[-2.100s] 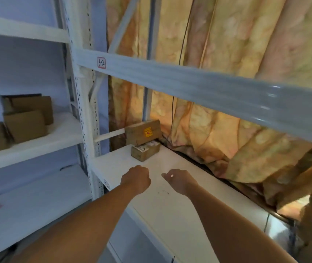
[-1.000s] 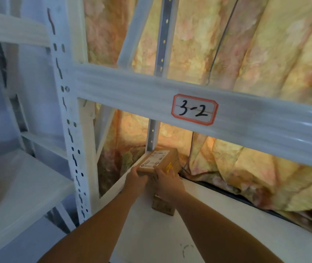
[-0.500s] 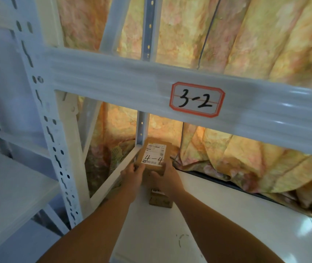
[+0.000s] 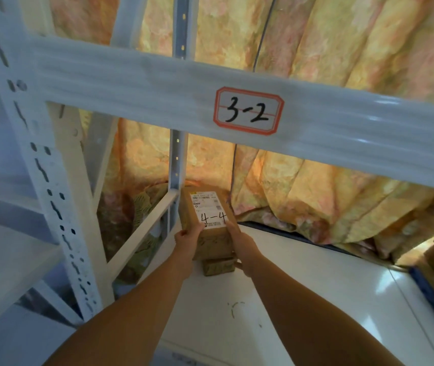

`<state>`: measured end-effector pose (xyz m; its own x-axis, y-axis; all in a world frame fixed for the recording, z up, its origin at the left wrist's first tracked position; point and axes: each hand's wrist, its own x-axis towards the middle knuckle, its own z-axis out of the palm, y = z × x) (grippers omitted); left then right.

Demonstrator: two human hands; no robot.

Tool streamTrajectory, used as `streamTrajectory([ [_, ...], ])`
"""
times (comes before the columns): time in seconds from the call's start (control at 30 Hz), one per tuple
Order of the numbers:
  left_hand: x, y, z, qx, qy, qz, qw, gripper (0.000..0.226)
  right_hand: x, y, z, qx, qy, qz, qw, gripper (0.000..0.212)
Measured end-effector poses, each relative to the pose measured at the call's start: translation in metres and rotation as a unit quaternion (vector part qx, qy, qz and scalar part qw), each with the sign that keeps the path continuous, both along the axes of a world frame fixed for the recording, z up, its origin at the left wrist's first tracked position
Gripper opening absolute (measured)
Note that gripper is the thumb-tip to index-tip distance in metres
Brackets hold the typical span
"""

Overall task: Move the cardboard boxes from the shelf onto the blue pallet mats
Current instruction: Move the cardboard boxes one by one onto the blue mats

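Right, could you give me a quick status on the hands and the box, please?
Left hand and right hand both in a grip on the box marked 4-4. Smaller box beneath, on the shelf. Beam labelled 3-2 overhead.

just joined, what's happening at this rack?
A person holds a cardboard box labelled 4-4 between the left hand and right hand, at the back corner of the white shelf under the beam tagged 3-2. A smaller box sits on the shelf just below it. No blue mat is clearly visible.
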<state>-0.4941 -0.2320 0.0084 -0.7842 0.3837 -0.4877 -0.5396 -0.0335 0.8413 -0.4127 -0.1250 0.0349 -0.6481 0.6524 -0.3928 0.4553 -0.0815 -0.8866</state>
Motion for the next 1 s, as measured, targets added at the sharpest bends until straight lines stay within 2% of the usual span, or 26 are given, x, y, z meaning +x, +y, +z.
streamTrajectory([
  [0.13, 0.023, 0.003, 0.008, 0.050, 0.062, 0.004, 0.997, 0.065, 0.025, -0.005, 0.004, -0.072, 0.063, -0.029, 0.995, 0.051],
  [0.27, 0.042, 0.013, 0.015, 0.091, 0.084, -0.074, 0.990, 0.069, 0.057, 0.005, 0.003, -0.126, 0.136, -0.056, 0.981, 0.048],
  [0.5, 0.107, 0.066, 0.015, 0.182, -0.007, -0.145, 0.973, 0.063, 0.131, 0.049, 0.004, -0.093, 0.208, -0.144, 0.963, 0.048],
  [0.63, 0.147, 0.100, 0.024, 0.197, 0.003, -0.231, 0.953, 0.060, 0.181, 0.070, 0.008, -0.061, 0.234, -0.216, 0.946, 0.059],
  [0.73, 0.181, 0.118, 0.033, 0.197, 0.004, -0.262, 0.945, 0.056, 0.217, 0.084, 0.011, -0.052, 0.252, -0.249, 0.934, 0.043],
  [0.87, 0.223, 0.138, 0.045, 0.201, 0.032, -0.297, 0.933, 0.072, 0.263, 0.100, 0.016, -0.051, 0.281, -0.251, 0.925, 0.028],
  [0.93, 0.247, 0.149, 0.054, 0.195, 0.049, -0.298, 0.933, 0.073, 0.289, 0.110, 0.021, -0.056, 0.299, -0.248, 0.920, 0.025],
  [1.0, 0.277, 0.162, 0.064, 0.197, 0.065, -0.295, 0.933, 0.064, 0.317, 0.121, 0.029, -0.057, 0.314, -0.249, 0.915, 0.028],
])
